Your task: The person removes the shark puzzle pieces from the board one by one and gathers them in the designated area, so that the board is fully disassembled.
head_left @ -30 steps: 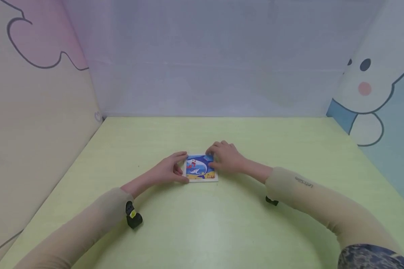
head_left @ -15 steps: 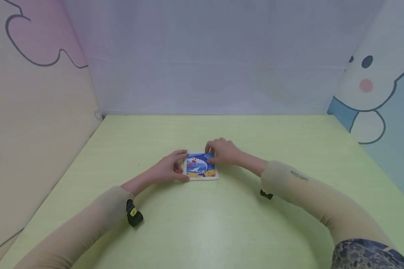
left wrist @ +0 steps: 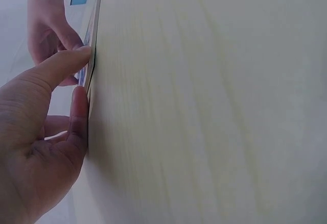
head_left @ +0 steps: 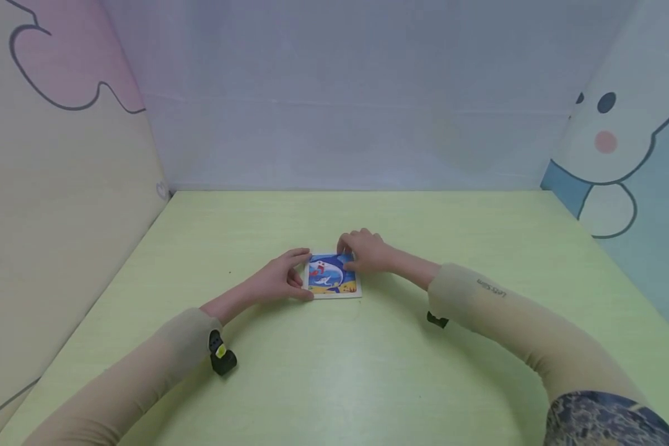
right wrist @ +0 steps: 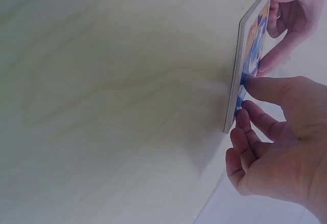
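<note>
A small square picture puzzle [head_left: 334, 296] with a white border lies on the table, showing a blue whale in a sea scene. My left hand [head_left: 267, 284] holds its left side, thumb at the near corner and fingers at the far one. At the upper right, my right hand [head_left: 368, 252] bends over the picture. The right wrist view shows that thumb and forefinger pinching at a blue puzzle piece [right wrist: 240, 92] by the border, the other fingers curled in. Thumb and fingertips of the left hand [left wrist: 46, 137] meet the board's edge in the left wrist view.
The pale yellow-green table [head_left: 334, 371] stretches round the puzzle. A lavender backdrop [head_left: 340, 93] closes the far side, and printed cartoon panels stand at left and right. A black wrist camera [head_left: 222, 356] hangs under the left sleeve.
My right hand and forearm have shifted slightly leftward over the puzzle's upper right corner. The left hand keeps its hold, and the head view has tilted a little.
</note>
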